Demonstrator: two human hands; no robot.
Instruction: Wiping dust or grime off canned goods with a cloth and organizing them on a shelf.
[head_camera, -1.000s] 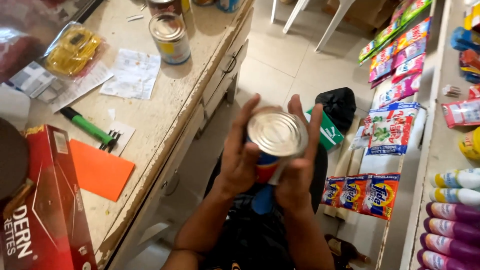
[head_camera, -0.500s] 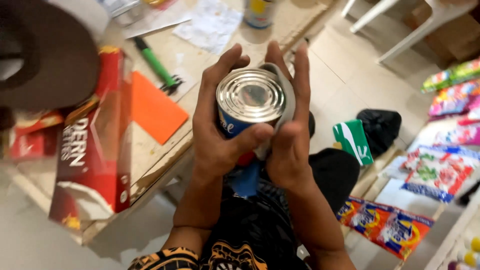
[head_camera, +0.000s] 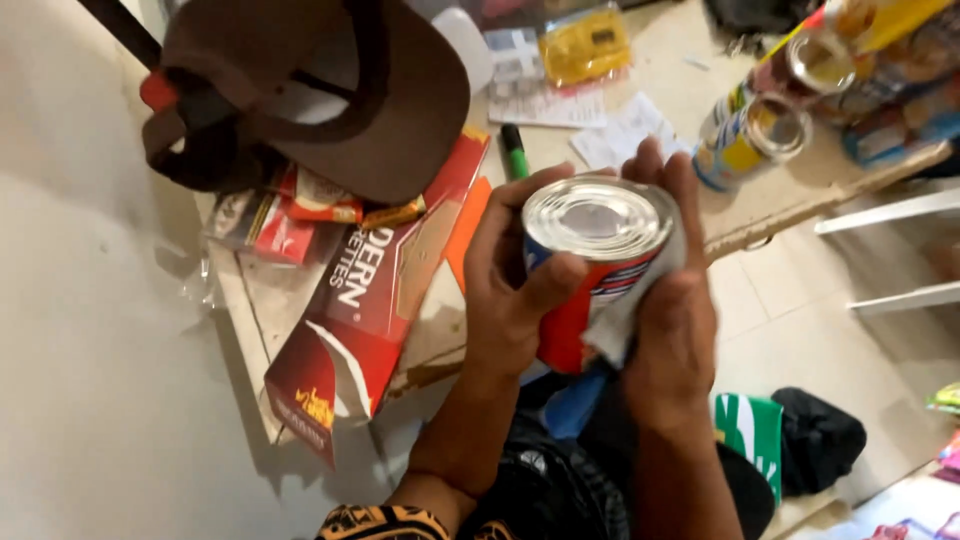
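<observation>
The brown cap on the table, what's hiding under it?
Under the brown cap you can see red snack packets and the end of a long red carton. Whatever lies further under the cap is covered.

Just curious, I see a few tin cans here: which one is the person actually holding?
The can with the red and blue label, gripped between left hand and right hand. The other two cans, yellow-labelled, stand untouched on the counter behind.

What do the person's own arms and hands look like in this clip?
Both hands, left and right, are bare: no gloves, and no rings or watch that I can make out. The forearms are uncovered too. A dark sleeve edge with an orange pattern shows at the left arm.
</observation>
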